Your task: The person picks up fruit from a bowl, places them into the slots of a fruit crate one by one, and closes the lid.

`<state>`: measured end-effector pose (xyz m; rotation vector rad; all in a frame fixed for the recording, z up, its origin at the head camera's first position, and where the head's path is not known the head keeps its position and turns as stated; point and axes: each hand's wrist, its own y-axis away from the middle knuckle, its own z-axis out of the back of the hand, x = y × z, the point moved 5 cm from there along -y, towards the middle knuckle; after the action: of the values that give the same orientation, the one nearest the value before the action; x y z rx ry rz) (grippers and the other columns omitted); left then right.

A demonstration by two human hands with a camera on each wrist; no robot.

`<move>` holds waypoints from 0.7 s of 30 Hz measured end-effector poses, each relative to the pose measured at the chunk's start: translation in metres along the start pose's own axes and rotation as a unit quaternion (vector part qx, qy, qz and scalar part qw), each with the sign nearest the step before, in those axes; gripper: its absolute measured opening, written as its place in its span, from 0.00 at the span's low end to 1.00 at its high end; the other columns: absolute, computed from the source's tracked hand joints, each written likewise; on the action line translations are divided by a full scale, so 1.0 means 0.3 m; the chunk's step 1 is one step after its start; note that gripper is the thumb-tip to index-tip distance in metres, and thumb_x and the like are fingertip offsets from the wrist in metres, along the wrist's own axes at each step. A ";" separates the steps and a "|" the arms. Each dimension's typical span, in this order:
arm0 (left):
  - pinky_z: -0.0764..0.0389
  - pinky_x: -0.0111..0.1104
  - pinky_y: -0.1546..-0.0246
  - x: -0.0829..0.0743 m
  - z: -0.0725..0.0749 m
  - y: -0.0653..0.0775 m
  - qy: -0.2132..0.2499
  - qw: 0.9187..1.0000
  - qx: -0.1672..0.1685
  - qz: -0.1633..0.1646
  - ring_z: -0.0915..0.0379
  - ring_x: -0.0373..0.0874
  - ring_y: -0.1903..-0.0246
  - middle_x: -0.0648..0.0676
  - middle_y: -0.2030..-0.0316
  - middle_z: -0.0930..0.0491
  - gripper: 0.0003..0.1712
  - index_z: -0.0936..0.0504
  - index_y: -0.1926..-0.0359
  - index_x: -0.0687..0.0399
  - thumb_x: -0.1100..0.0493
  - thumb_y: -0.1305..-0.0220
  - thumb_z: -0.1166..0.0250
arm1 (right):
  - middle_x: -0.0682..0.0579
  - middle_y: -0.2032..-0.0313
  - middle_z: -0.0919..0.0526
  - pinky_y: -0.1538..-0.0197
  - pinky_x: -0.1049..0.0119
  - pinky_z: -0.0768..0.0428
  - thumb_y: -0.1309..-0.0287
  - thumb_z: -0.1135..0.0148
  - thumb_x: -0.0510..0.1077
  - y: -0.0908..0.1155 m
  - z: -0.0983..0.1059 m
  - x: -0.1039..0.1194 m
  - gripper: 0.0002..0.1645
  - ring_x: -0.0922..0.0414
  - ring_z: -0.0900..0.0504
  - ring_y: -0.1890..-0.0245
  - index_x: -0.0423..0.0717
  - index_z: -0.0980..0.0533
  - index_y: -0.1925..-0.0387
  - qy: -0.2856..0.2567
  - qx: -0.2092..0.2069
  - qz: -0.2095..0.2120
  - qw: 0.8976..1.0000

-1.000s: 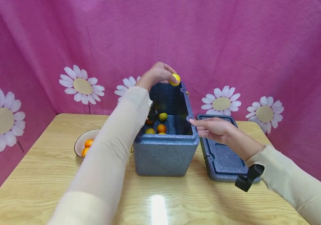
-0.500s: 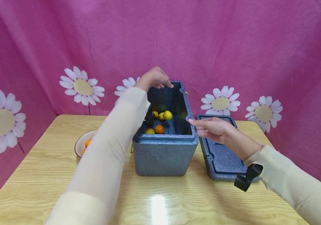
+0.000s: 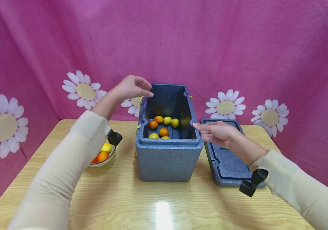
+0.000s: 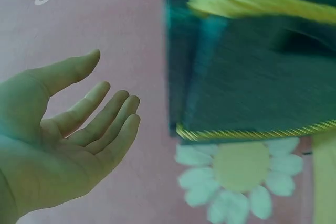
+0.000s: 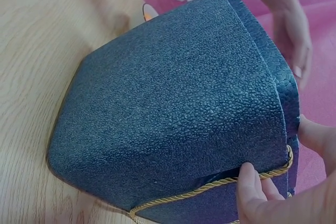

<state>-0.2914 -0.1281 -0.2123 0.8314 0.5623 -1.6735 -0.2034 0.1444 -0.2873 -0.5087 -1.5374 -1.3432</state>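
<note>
A grey-blue foam box (image 3: 165, 163) stands in the middle of the table, its top uncovered. Several small round fruits, orange ones (image 3: 164, 132) and yellow ones (image 3: 175, 123), lie on its floor. My left hand (image 3: 132, 87) hovers by the far left rim, fingers loosely spread and holding nothing; the left wrist view shows its palm (image 4: 58, 150) bare. With the thumb on the right rim and fingers against the outer wall beside the yellow rope (image 5: 184, 196), my right hand (image 3: 217, 131) grips the box.
Left of the box stands a white bowl (image 3: 103, 163) holding orange and yellow fruits, partly behind my left sleeve. On the right the box's lid (image 3: 232, 163) lies on the wooden table (image 3: 123, 198). A pink curtain (image 3: 164, 41) with daisies hangs behind.
My left hand let a yellow fruit drop into the box, then moved left from over the opening towards the left rim. The right hand has stayed on the box.
</note>
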 end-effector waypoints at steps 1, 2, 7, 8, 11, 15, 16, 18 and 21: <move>0.26 0.43 0.39 0.026 0.000 0.018 0.004 1.000 -0.003 -0.004 0.26 0.52 0.44 0.60 0.43 0.22 0.24 0.24 0.43 0.59 0.56 0.40 0.34 | 0.41 0.24 0.55 0.24 0.56 0.46 0.33 0.46 0.54 0.000 0.000 0.000 0.49 0.47 0.51 0.24 0.32 0.58 0.27 0.003 0.001 0.000 1.000; 0.25 0.43 0.39 0.053 0.000 0.034 0.006 1.000 -0.007 -0.007 0.26 0.53 0.45 0.61 0.43 0.22 0.24 0.23 0.44 0.59 0.56 0.40 0.34 | 0.42 0.24 0.55 0.24 0.56 0.46 0.33 0.46 0.54 0.000 0.001 -0.001 0.49 0.47 0.51 0.24 0.32 0.58 0.27 0.004 0.001 0.001 1.000; 0.24 0.45 0.42 0.182 -0.003 0.110 0.000 1.000 -0.022 -0.019 0.24 0.56 0.47 0.65 0.47 0.20 0.22 0.22 0.46 0.62 0.58 0.40 0.34 | 0.42 0.24 0.56 0.24 0.57 0.46 0.34 0.46 0.55 -0.004 0.001 -0.002 0.50 0.47 0.52 0.24 0.32 0.58 0.27 0.004 0.000 0.002 1.000; 0.24 0.45 0.42 0.203 -0.006 0.123 -0.003 1.000 -0.022 -0.020 0.24 0.56 0.48 0.66 0.47 0.20 0.21 0.22 0.47 0.63 0.59 0.40 0.34 | 0.41 0.24 0.56 0.24 0.56 0.46 0.34 0.46 0.55 -0.005 0.001 -0.003 0.50 0.47 0.52 0.24 0.31 0.58 0.27 0.004 0.000 0.003 1.000; 0.24 0.44 0.44 0.261 -0.013 0.164 -0.019 1.000 -0.018 -0.016 0.24 0.56 0.48 0.66 0.48 0.19 0.21 0.22 0.48 0.63 0.59 0.40 0.34 | 0.41 0.24 0.57 0.24 0.56 0.46 0.33 0.46 0.54 -0.007 -0.001 -0.005 0.50 0.47 0.54 0.23 0.31 0.59 0.27 0.005 0.001 0.005 1.000; 0.23 0.45 0.46 0.337 -0.027 0.211 -0.051 0.999 0.001 0.007 0.23 0.56 0.49 0.64 0.50 0.18 0.21 0.21 0.48 0.61 0.55 0.40 0.33 | 0.41 0.24 0.58 0.24 0.56 0.46 0.33 0.47 0.54 -0.001 -0.004 -0.006 0.49 0.47 0.53 0.24 0.32 0.60 0.27 0.010 -0.002 0.004 1.000; 0.23 0.45 0.46 0.356 -0.030 0.222 -0.056 0.998 0.008 0.012 0.24 0.56 0.49 0.64 0.50 0.19 0.21 0.22 0.48 0.61 0.55 0.40 0.34 | 0.41 0.24 0.57 0.24 0.56 0.46 0.33 0.47 0.54 0.001 -0.004 -0.005 0.49 0.47 0.53 0.24 0.32 0.59 0.27 0.011 -0.004 0.005 1.000; 0.23 0.47 0.44 0.392 -0.037 0.241 -0.063 0.998 0.021 0.018 0.24 0.58 0.48 0.65 0.49 0.19 0.22 0.22 0.47 0.62 0.55 0.39 0.34 | 0.41 0.24 0.55 0.24 0.57 0.45 0.33 0.47 0.54 0.004 -0.004 -0.003 0.49 0.47 0.51 0.24 0.33 0.59 0.27 0.016 -0.011 0.007 1.000; 0.24 0.47 0.44 0.443 -0.043 0.270 -0.073 0.996 0.033 0.028 0.24 0.58 0.48 0.66 0.48 0.20 0.21 0.22 0.47 0.64 0.57 0.39 0.34 | 0.41 0.25 0.52 0.25 0.57 0.42 0.33 0.47 0.54 0.008 -0.005 0.001 0.47 0.47 0.47 0.25 0.34 0.55 0.27 0.028 -0.025 0.015 0.999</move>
<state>-0.2265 -0.2229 -0.3181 0.7587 0.3825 -1.6933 -0.2011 0.1436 -0.2860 -0.5194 -1.4492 -1.3650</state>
